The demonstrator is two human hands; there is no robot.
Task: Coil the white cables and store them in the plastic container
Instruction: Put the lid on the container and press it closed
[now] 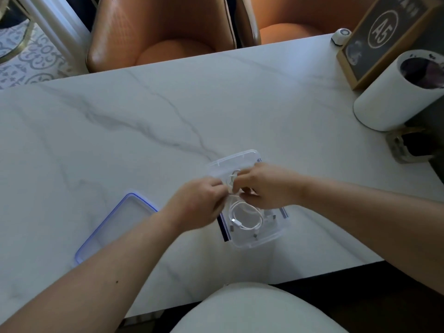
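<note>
Nearest me, my two bare forearms reach out over the white marble table [101, 131]. To my left the container's lid [115, 227], clear with a blue rim, lies flat on the table, well apart from my left hand.

In the near end of the clear plastic container [259, 241] a coiled white cable [245, 218] already lies in a loose ring, its plugs showing inside the loop. Other small connectors rest beside it, too blurred to name.

Above the middle of the container my left hand [201, 203] and my right hand [266, 186] meet, both pinched narrow on a second white cable [232, 180], whose small loops show between my fingertips. The fingers of the two hands are almost touching.

Farther off on my right stand a white cylinder [394, 97] and, behind it, a wood-framed sign [384, 37] marked A5. Across the table are two brown leather chairs [158, 32].
</note>
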